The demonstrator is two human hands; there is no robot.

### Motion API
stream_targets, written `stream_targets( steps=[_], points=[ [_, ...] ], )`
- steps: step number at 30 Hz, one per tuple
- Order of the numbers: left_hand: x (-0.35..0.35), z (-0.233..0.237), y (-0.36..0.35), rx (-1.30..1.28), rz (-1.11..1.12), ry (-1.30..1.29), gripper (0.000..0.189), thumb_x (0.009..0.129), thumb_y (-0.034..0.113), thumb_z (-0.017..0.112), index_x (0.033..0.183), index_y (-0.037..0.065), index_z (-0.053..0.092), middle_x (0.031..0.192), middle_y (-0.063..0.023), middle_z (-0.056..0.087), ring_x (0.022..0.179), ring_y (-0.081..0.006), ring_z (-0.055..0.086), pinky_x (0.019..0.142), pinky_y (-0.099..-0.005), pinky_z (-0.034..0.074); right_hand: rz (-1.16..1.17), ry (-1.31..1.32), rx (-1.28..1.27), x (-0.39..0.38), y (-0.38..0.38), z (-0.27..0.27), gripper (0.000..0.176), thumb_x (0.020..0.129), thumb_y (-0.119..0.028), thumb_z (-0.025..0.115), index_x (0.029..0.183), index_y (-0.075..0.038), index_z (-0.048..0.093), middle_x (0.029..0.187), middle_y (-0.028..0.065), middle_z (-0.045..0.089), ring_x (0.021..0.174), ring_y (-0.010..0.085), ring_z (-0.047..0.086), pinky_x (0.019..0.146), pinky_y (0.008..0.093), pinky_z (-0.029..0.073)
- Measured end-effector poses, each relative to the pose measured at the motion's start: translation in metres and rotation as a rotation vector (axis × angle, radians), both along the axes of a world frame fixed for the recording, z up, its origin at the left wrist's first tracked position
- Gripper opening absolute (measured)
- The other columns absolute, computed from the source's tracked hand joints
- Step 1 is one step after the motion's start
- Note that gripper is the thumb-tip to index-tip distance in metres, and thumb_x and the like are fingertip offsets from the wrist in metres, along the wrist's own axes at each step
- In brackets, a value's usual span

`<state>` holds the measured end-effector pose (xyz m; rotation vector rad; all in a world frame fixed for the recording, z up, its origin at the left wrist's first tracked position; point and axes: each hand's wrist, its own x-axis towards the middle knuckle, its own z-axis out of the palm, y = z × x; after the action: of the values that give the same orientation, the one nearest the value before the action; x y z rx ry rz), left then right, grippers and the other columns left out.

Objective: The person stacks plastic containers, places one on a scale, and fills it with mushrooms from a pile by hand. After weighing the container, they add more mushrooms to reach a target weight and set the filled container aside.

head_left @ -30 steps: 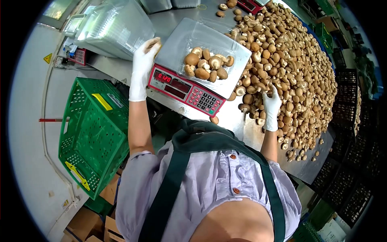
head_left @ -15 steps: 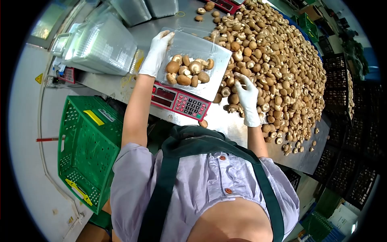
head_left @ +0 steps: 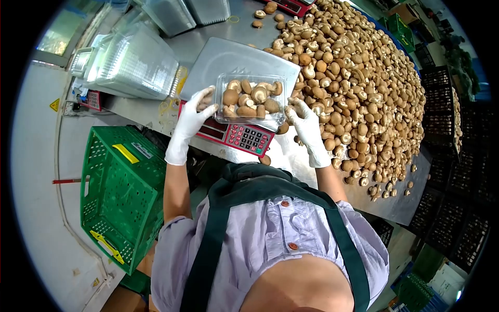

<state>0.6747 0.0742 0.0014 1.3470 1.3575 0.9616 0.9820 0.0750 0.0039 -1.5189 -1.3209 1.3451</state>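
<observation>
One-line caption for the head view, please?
Left hand and right hand hold a clear tray of mushrooms at the scale, beside a mushroom pile.

left hand [head_left: 189, 117]: gloved, grip closed, forearm raised | right hand [head_left: 305, 120]: gloved, grip closed, elbow bent

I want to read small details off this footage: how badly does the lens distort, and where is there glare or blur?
Head view: strong fisheye, black round border, the green crate looks bent. Head view: glare whitens the steel scale pan and the stack of clear tubs. Head view: the clear tray of mushrooms between the left hand and right hand looks sharp, no motion blur.
</observation>
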Motion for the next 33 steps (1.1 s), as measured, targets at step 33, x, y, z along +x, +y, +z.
stream_targets(
  steps=[33],
  points=[
    [0.049, -0.012, -0.067, 0.151, 0.172, 0.011, 0.021, 0.083, -0.003, 0.054, 0.102, 0.002, 0.047, 0.102, -0.0144, 0.062, 0.084, -0.0183, 0.063, 0.071, -0.0269, 0.05, 0.172, -0.172, 0.332, 0.012, -0.025, -0.007, 0.021, 0.083, 0.002, 0.055, 0.103, -0.003, 0.056, 0.086, 0.0102, 0.066, 0.075, 0.015, 0.064, 0.069, 0.0276, 0.05]
  ],
)
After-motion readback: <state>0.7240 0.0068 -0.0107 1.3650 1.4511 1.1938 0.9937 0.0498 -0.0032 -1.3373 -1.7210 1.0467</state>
